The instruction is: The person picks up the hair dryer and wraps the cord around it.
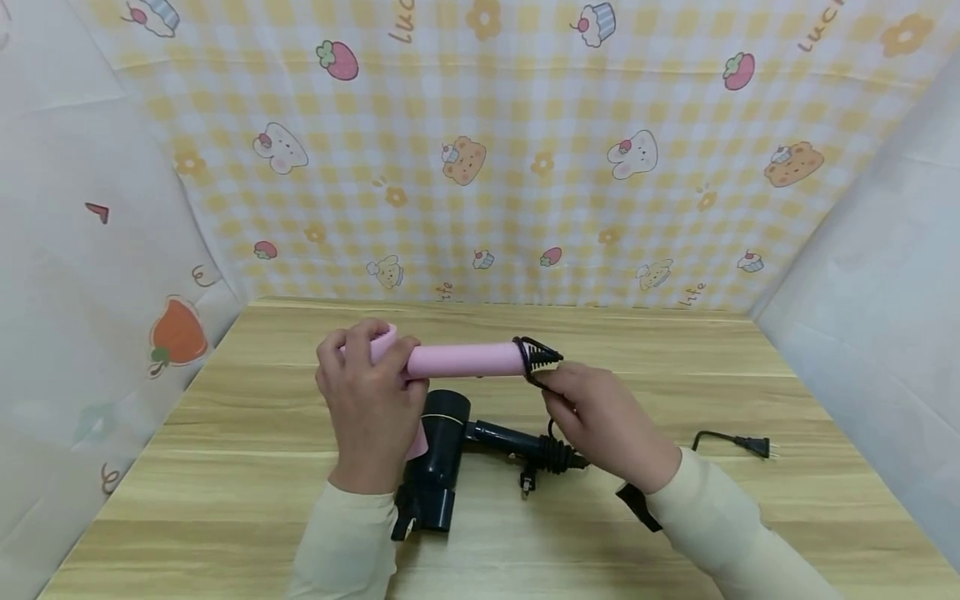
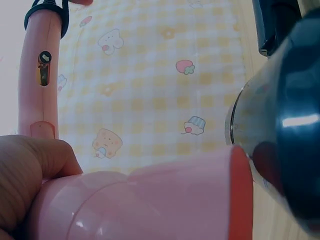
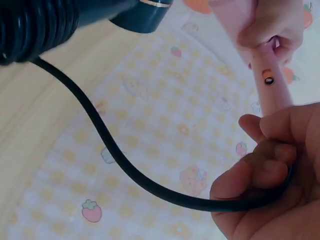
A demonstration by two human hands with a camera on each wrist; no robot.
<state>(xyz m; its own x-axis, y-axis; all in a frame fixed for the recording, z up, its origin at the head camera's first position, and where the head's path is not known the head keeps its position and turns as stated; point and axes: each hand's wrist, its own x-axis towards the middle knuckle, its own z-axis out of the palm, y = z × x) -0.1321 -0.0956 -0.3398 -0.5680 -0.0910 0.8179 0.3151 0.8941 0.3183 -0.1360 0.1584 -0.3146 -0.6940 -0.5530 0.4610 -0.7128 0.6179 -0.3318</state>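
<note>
A yellow-checked cloth (image 1: pixel 525 100) is hung behind a wood-grain table (image 1: pixel 225 500), on which a black hair dryer (image 1: pixel 442 454) is laid near the middle, its handle pointed right. Raised above the table, a pink hair dryer (image 1: pixel 467 361) is gripped by the left hand (image 1: pixel 371 408), its handle pointed right. A black cord (image 3: pixel 200 203), looped round that handle's end, is held in the curled fingers of the right hand (image 1: pixel 607 421); a two-pronged plug (image 1: pixel 756 447) is laid farther right.

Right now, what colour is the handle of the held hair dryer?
The handle is pink, seen best in the head view.
</note>
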